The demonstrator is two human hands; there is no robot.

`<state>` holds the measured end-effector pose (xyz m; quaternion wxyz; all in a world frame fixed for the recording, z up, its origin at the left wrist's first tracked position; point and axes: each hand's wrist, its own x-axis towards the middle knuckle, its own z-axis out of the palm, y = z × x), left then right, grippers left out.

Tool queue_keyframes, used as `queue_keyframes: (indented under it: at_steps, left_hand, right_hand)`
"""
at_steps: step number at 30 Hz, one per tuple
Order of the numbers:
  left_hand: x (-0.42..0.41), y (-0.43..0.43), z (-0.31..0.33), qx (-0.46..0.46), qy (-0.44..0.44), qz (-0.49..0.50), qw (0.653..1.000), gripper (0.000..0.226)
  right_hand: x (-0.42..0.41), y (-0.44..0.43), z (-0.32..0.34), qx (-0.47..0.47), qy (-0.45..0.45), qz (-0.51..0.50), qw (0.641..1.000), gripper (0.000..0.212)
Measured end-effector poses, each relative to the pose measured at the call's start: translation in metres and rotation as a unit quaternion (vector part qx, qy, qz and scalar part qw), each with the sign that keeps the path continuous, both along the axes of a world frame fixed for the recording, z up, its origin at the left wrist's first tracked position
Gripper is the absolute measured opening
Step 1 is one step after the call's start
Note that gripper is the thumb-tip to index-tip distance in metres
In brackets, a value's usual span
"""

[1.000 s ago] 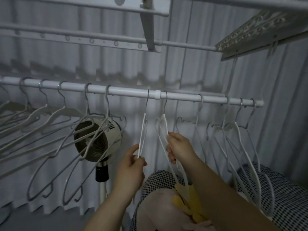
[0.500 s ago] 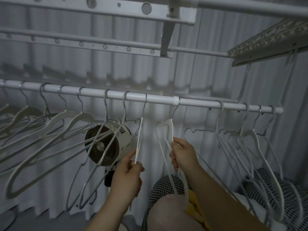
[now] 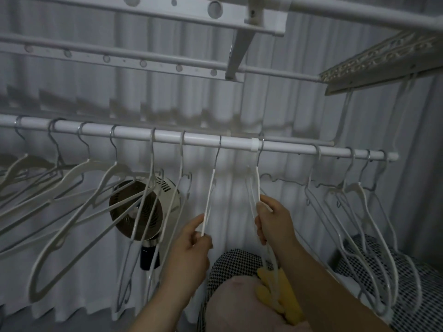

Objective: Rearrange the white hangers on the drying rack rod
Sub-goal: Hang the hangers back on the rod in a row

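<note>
**White hangers, one in each hand, on the rack rod**

White plastic hangers with grey metal hooks hang along the drying rack rod (image 3: 203,140), which runs slightly downhill from left to right across the view. The left hand (image 3: 189,250) pinches the thin edge-on hanger (image 3: 209,200) between thumb and forefinger, the other fingers curled under. Its hook sits on the rod just left of the white joint collar (image 3: 254,145). The right hand (image 3: 274,221) is closed around the lower arms of a second hanger (image 3: 255,188), whose hook sits just right of that collar.

To the left, a spread group of hangers (image 3: 79,200) fans out at an angle and partly covers a round fan (image 3: 143,209) on a dark stand. To the right, a tight cluster of hangers (image 3: 359,212) hangs near the rod's end, in front of a black-and-white checked fabric (image 3: 419,283). More checked fabric, something pink and a yellow item (image 3: 278,293) lie below the forearms. Pleated pale curtains (image 3: 287,104) fill the background, and upper rack bars with round holes (image 3: 167,8) cross the top.

Compared with a second ago, the left hand's hanger has slid leftward from the collar, widening the gap between the two held hangers; both grips are unchanged. No writing is readable.
</note>
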<state>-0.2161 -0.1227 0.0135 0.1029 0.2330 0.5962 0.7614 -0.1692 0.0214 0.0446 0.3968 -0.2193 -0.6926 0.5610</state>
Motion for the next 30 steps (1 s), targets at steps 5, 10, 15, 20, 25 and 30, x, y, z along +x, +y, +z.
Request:
queue_keyframes:
  at_steps: [5, 10, 15, 20, 25, 30]
  left_hand:
    - [0.005, 0.005, 0.001, -0.005, 0.008, 0.0, 1.0, 0.036]
    - [0.007, 0.005, 0.001, -0.012, 0.031, -0.01, 0.999, 0.034]
    - [0.004, 0.002, -0.002, -0.034, 0.058, -0.013, 0.998, 0.028]
    - [0.004, 0.001, -0.003, -0.051, 0.069, -0.004, 0.996, 0.026]
    - [0.003, -0.001, -0.006, -0.075, 0.084, -0.004, 0.994, 0.024]
    - [0.001, -0.003, -0.006, -0.087, 0.091, 0.012, 0.992, 0.029]
  right_hand:
    - [0.004, -0.003, 0.004, 0.027, 0.006, 0.003, 1.0, 0.031]
    - [0.001, -0.005, 0.005, 0.028, -0.013, 0.014, 0.999, 0.03]
    - [-0.001, 0.0, 0.002, 0.003, -0.028, 0.011, 1.0, 0.032]
    - [-0.003, 0.004, -0.001, 0.012, -0.034, 0.005, 0.999, 0.032]
    - [-0.004, 0.003, -0.003, 0.034, -0.049, 0.004, 0.998, 0.031]
    - [-0.01, -0.004, -0.006, 0.031, -0.057, 0.018, 0.998, 0.033]
